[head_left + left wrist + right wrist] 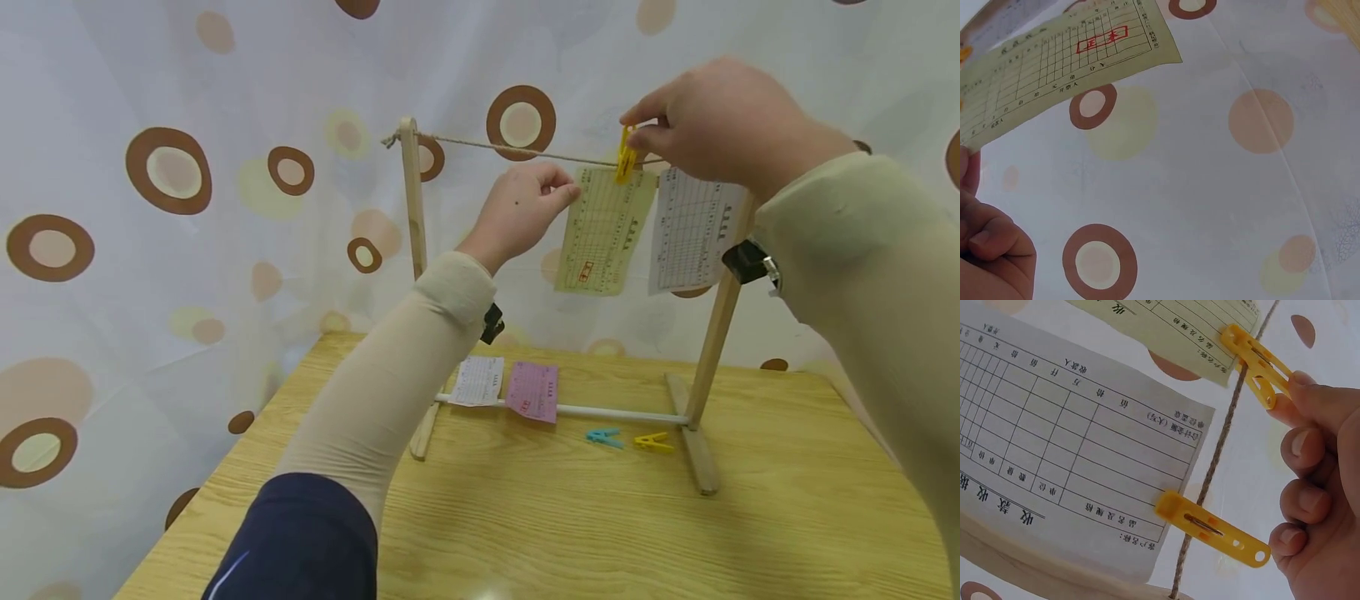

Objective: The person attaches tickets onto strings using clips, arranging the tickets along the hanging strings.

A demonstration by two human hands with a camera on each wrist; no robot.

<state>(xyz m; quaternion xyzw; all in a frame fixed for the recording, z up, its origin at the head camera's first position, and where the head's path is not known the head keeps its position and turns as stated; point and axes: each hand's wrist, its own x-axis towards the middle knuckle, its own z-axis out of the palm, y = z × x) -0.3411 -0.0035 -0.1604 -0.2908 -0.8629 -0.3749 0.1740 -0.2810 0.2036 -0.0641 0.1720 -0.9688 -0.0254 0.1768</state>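
Observation:
A pale yellow receipt slip (603,242) hangs from a twine line (517,151). At its upper left corner, my left hand (521,208) pinches the paper's edge between thumb and finger. My right hand (720,125) squeezes the handles of a yellow clothespin (1261,359), whose tip sits over the slip's top edge at the twine. To the right hangs a white receipt slip (692,237), held on the twine by another yellow clothespin (1213,530). That second clothespin is hidden behind my right hand in the head view.
Wooden posts (413,200) carry the twine. A white rod (622,414) joins their feet on the wooden table (540,508). A white slip (478,381) and a pink slip (533,390) lie against the rod. Before it lie a blue clothespin (604,437) and a yellow clothespin (653,442).

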